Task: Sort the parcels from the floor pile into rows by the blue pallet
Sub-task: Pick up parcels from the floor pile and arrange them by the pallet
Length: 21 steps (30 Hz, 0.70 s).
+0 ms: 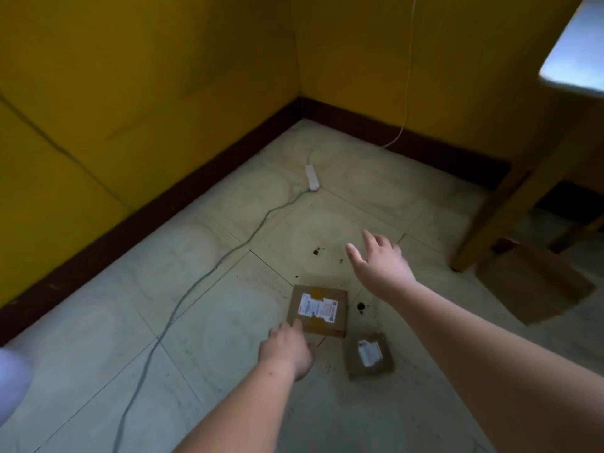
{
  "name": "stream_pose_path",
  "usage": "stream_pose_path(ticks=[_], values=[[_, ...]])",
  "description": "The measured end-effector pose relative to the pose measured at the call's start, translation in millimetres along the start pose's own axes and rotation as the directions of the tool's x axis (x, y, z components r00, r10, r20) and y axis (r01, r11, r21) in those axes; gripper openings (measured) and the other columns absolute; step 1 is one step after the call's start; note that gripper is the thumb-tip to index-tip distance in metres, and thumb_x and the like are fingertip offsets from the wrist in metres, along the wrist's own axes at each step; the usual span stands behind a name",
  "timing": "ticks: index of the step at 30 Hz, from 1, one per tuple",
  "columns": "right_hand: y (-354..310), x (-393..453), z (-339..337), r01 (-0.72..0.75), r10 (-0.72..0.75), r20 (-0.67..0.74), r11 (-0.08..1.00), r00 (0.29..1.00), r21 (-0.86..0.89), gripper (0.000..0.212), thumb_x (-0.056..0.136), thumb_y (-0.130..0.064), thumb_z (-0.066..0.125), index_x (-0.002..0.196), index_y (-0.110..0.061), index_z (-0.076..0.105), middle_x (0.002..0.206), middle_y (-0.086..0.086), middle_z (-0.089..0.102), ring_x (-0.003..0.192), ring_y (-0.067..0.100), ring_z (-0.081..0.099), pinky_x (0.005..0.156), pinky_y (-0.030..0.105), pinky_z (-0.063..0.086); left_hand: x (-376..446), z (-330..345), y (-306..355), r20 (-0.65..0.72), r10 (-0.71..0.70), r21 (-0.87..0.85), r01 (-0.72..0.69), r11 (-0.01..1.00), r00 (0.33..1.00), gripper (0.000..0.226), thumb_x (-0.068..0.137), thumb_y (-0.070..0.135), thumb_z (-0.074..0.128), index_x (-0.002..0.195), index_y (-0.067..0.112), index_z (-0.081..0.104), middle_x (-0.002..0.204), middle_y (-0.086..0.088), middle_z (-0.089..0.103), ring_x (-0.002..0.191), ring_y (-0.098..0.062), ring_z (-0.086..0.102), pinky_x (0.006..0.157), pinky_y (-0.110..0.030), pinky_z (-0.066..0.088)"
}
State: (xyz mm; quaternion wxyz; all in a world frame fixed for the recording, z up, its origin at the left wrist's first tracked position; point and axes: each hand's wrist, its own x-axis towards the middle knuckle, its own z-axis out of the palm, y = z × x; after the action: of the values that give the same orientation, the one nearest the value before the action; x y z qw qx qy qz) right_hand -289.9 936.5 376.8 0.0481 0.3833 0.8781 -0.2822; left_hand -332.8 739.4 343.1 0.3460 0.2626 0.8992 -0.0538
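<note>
Just parcel (317, 309) touching left grip (287, 349)

Yellow walls (147, 76) meeting in a corner, edged by a dark brown skirting board (157, 207). Pale tiled floor (98, 338) with dark specks, crossed by a grey cable (196, 282) from a white power strip (312, 177). At right, yellowish wooden table legs (510, 204).
</note>
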Motion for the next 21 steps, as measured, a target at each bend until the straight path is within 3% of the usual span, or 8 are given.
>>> stream_pose_path(ticks=[6, 10, 13, 15, 17, 19, 21], values=[[16.1, 87.8, 100.0, -0.039, 0.031, 0.114, 0.997, 0.993, 0.074, 0.07, 0.097, -0.064, 0.028, 0.155, -0.027, 0.016, 0.161, 0.008, 0.021, 0.145, 0.033, 0.026, 0.112, 0.053, 0.035, 113.8, 24.5, -29.9, -0.015, -0.052, -0.054, 0.051, 0.997, 0.999, 0.048, 0.098, 0.038, 0.043, 0.139, 0.015, 0.038, 0.132, -0.01, 0.047, 0.122, -0.028, 0.045, 0.094, -0.04, 0.044], [47.4, 137.8, 188.7, -0.116, 0.101, 0.214, 0.992, 0.972, 0.056, 0.066, 0.099, -0.055, 0.036, 0.156, -0.031, 0.013, 0.163, 0.005, 0.012, 0.145, 0.034, 0.021, 0.113, 0.049, 0.029, 208.6, 65.0, -48.9, -0.012, -0.087, -0.113, 0.085, 0.99, 0.996, 0.048, 0.098, 0.038, 0.043, 0.138, 0.012, 0.038, 0.133, -0.012, 0.044, 0.123, -0.029, 0.043, 0.096, -0.042, 0.045], [77.5, 178.6, 258.5, -0.252, 0.222, 0.295, 0.965, 0.929, 0.068, 0.07, 0.098, -0.052, 0.041, 0.157, -0.034, 0.008, 0.164, 0.005, 0.003, 0.146, 0.037, 0.015, 0.114, 0.049, 0.026, 281.7, 98.0, -59.5, 0.064, -0.129, -0.216, 0.14, 0.966, 0.99, 0.055, 0.096, 0.043, 0.047, 0.139, 0.01, 0.036, 0.137, -0.014, 0.042, 0.126, -0.031, 0.041, 0.099, -0.041, 0.043], [91.8, 204.9, 300.7, -0.36, 0.315, 0.349, 0.93, 0.883, 0.071, 0.074, 0.097, -0.051, 0.044, 0.157, -0.033, 0.002, 0.164, 0.009, -0.001, 0.146, 0.04, 0.014, 0.115, 0.05, 0.025, 324.0, 115.5, -66.0, 0.131, -0.151, -0.331, 0.187, 0.925, 0.98, 0.064, 0.093, 0.045, 0.053, 0.142, 0.009, 0.033, 0.139, -0.015, 0.042, 0.127, -0.032, 0.044, 0.1, -0.038, 0.043], [100.4, 224.0, 332.4, -0.449, 0.372, 0.415, 0.887, 0.83, 0.104, 0.076, 0.096, -0.05, 0.045, 0.157, -0.032, 0.003, 0.162, 0.015, 0.004, 0.143, 0.042, 0.023, 0.114, 0.049, 0.031, 351.9, 127.5, -66.1, 0.217, -0.16, -0.503, 0.251, 0.827, 0.963, 0.056, 0.093, 0.034, 0.058, 0.139, 0.009, 0.037, 0.135, -0.011, 0.05, 0.118, -0.027, 0.053, 0.094, -0.033, 0.047], [106.1, 233.1, 349.5, -0.509, 0.395, 0.454, 0.845, 0.799, 0.16, 0.071, 0.095, -0.047, 0.045, 0.156, -0.03, 0.014, 0.154, 0.02, 0.019, 0.135, 0.039, 0.036, 0.108, 0.047, 0.039, 364.7, 129.7, -60.7, 0.317, -0.161, -0.598, 0.329, 0.73, 0.935, 0.036, 0.095, 0.021, 0.056, 0.128, 0.014, 0.045, 0.123, -0.005, 0.054, 0.104, -0.02, 0.052, 0.085, -0.026, 0.045], [109.5, 232.2, 349.1, -0.528, 0.403, 0.439, 0.822, 0.803, 0.212, 0.064, 0.095, -0.045, 0.047, 0.152, -0.028, 0.025, 0.145, 0.019, 0.026, 0.127, 0.038, 0.043, 0.1, 0.044, 0.045, 367.9, 121.8, -51.6, 0.335, -0.154, -0.64, 0.345, 0.686, 0.929, 0.043, 0.09, 0.025, 0.057, 0.13, 0.01, 0.05, 0.118, -0.008, 0.056, 0.099, -0.021, 0.052, 0.081, -0.025, 0.043]])
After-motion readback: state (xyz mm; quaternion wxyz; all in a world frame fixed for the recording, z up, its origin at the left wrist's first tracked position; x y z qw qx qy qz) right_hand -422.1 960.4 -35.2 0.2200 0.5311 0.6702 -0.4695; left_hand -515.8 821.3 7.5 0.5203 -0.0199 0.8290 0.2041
